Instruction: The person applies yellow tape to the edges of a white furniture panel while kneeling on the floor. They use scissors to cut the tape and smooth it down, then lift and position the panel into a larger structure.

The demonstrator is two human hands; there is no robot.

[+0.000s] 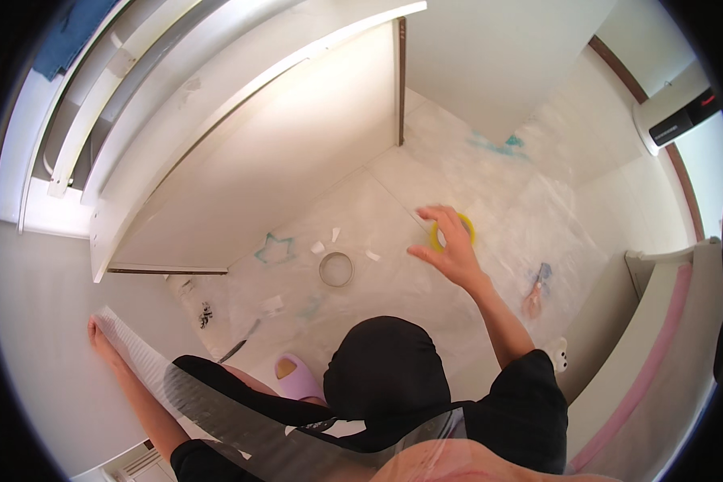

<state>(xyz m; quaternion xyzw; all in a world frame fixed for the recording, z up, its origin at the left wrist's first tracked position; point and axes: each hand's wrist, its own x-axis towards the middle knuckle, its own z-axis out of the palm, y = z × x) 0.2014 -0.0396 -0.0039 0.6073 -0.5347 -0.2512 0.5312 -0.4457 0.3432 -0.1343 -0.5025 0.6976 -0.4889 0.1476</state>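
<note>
My left hand (103, 341) is out at the left by the white wall, its fingers closed on the upper end of a long clear plastic strip (149, 361) with fine ribbed lines. The strip slants down across my left forearm and black clothing toward the lower middle. Over the floor, right of the middle, my right hand (451, 251) has thumb and forefinger spread apart with nothing between them. Partly behind that hand lies a yellow ring-shaped tape roll (471, 228); I cannot tell whether the hand touches it. A second, pale tape roll (336, 270) rests flat to its left.
White paper scraps (335, 234) lie near the pale roll. Scissors (538, 287) are on the floor at the right, a dark slim tool (243, 341) at the left. A pink slipper (299, 377) is by my leg. A white panel (281, 153) stands at the upper left.
</note>
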